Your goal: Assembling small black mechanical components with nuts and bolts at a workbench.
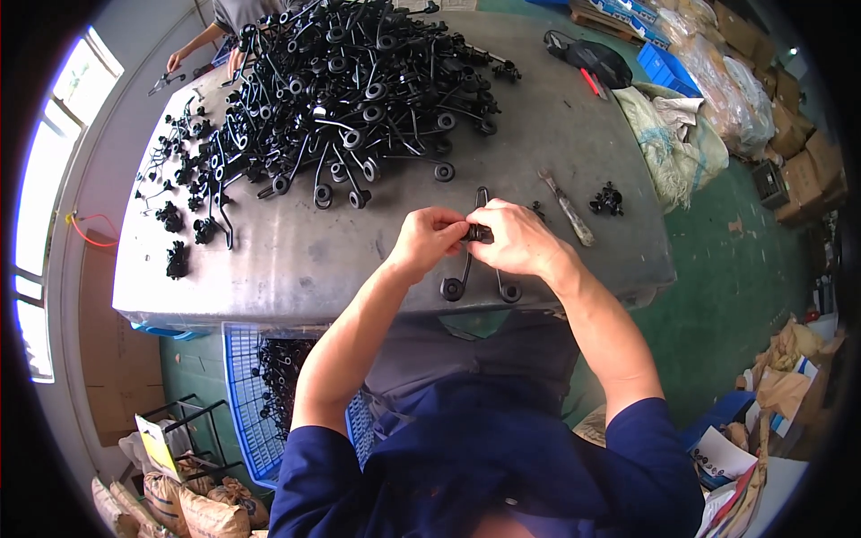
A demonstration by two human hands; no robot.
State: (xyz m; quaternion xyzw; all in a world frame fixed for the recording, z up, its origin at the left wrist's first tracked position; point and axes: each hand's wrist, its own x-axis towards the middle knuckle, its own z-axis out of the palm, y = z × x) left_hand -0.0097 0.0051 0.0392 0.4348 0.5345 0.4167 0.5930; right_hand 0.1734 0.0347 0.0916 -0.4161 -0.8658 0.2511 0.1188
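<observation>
My left hand (425, 242) and my right hand (518, 238) meet near the front edge of the metal table (296, 255). Fingers of both hands pinch a small black fitting (476, 233) on a black V-shaped rod part with round ring ends (452, 289). The rod's bent tip shows beyond my fingers, while its two ring ends point toward me. My fingers cover much of the fitting. A worn, stick-like tool (567, 208) lies just right of my right hand, with a small cluster of black fittings (607, 199) farther right.
A large heap of similar black rod parts (350, 99) covers the table's far side. Black fittings (177, 260) are scattered at the left. A blue crate (242, 403) holding black parts stands below the front edge. Another person's hand (175, 63) is at the far left corner.
</observation>
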